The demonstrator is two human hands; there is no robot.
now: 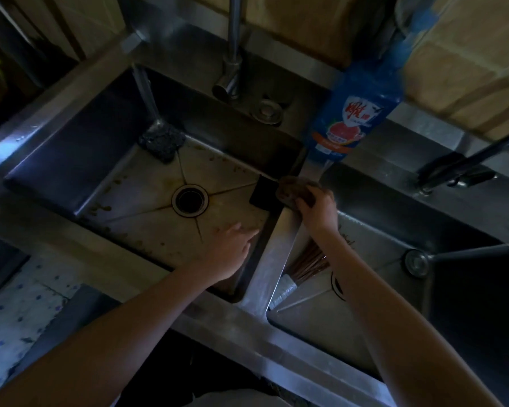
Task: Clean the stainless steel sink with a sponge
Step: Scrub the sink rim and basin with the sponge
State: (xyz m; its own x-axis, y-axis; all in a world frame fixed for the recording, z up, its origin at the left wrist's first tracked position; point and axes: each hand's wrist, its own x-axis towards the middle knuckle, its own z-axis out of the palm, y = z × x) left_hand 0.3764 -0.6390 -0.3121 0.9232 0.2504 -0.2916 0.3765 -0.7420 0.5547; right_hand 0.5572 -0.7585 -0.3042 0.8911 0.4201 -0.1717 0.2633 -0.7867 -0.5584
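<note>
On the sink divider (272,254), right hand (318,208) fingers clutch a sponge (288,192); left hand (231,251) spread flat.

A kitchen: double steel sink (279,248), faucet (232,54), dish-soap bottle (353,113).

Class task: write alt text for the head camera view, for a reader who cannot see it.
A person's right hand presses a sponge on the divider of a stained double steel sink; the open left hand hovers over the left basin.
</note>
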